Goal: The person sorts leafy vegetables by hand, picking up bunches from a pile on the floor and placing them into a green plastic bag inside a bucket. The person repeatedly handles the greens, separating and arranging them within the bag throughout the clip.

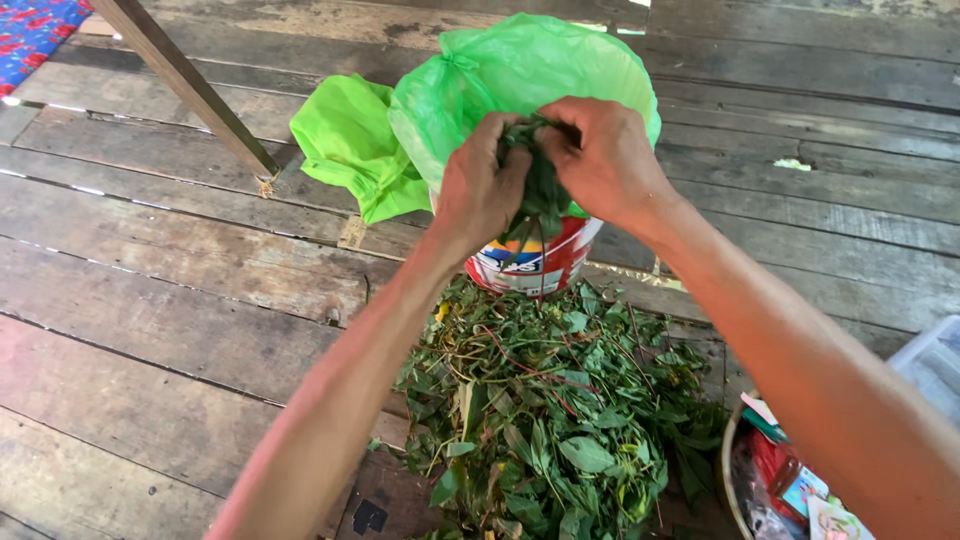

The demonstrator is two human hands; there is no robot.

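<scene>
Above the bucket (535, 262), my left hand (482, 185) and right hand (605, 155) pinch a dark green, crumpled, limp leaf wad (541, 185) between them.

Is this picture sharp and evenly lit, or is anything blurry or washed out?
Head view: soft daylight, no harsh shadows; the leaf pile and green plastic bag look crisp. The left hand and right hand are slightly soft. Forearms stretch wide near the bottom edge, lens distortion.
</scene>
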